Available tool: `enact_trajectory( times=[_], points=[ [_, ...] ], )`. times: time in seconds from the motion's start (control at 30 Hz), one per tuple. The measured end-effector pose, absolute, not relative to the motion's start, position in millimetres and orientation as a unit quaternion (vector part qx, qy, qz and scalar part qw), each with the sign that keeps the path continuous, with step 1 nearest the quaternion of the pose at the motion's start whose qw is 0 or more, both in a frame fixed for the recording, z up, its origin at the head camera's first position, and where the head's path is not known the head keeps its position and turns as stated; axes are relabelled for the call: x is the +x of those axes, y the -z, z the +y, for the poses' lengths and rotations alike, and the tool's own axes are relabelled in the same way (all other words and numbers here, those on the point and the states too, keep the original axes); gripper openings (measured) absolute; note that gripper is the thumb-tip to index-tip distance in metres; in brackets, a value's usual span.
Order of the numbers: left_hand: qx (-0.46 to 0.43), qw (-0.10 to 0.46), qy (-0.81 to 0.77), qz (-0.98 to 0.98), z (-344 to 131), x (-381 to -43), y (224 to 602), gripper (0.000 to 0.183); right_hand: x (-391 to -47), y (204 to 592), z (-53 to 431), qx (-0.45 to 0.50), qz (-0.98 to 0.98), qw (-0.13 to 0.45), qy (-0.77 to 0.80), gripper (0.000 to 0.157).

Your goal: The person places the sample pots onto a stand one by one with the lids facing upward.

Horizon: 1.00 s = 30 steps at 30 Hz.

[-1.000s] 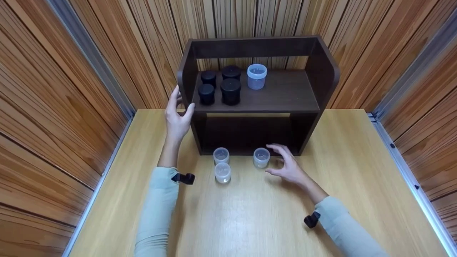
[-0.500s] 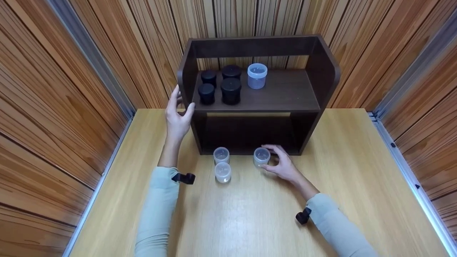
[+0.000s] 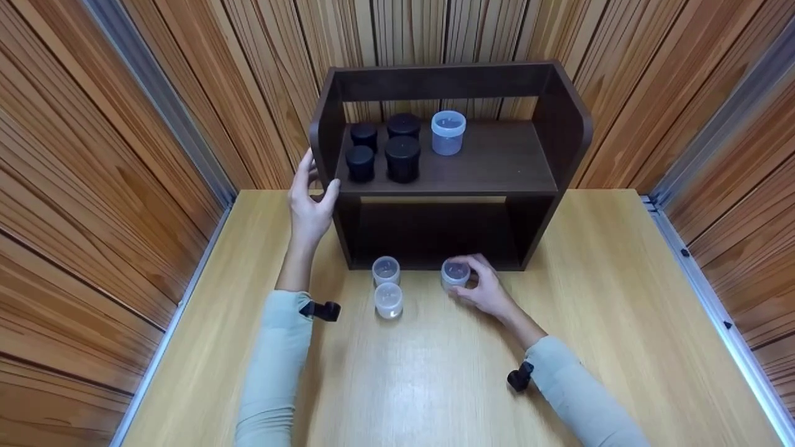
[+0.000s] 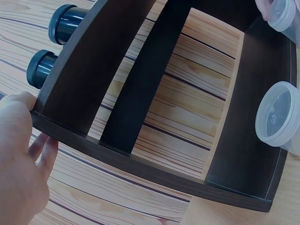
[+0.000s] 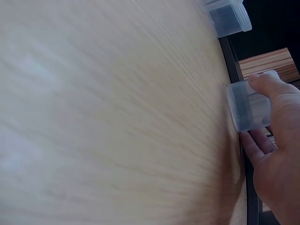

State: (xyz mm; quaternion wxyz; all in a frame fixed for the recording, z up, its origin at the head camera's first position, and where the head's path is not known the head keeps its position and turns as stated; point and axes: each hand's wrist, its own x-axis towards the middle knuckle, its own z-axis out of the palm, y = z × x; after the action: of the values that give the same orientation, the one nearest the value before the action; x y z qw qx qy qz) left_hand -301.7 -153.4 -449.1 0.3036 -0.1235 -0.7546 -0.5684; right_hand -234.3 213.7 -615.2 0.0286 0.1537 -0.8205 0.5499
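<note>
My left hand grips the left side panel of a dark brown two-tier shelf. Its thumb lies on the panel's front edge and the fingers go round the outer side, as the left wrist view also shows. My right hand pinches a small clear plastic jar between thumb and fingers at the shelf's front foot. In the right wrist view the jar stands upright on the table. Two more clear jars, a rear one and a front one, stand close together left of it.
On the upper tier several black-lidded jars stand in pairs at the left. A larger translucent jar is to their right. Wood-patterned walls enclose the table at the back and both sides.
My right hand has moved left to the rightmost clear jar, and its thumb and fingers have closed round it. My left hand has stayed on the shelf panel.
</note>
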Motion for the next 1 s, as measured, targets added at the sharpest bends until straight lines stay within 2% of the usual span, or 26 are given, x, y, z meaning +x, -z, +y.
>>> enact_trajectory(
  times=[1.0],
  points=[
    [-0.116, 0.293, 0.574, -0.756, -153.7, -301.7, 449.6, 0.072, -229.7, 609.8, 213.3, 0.145, -0.833, 0.032, -0.533, 0.055]
  ],
)
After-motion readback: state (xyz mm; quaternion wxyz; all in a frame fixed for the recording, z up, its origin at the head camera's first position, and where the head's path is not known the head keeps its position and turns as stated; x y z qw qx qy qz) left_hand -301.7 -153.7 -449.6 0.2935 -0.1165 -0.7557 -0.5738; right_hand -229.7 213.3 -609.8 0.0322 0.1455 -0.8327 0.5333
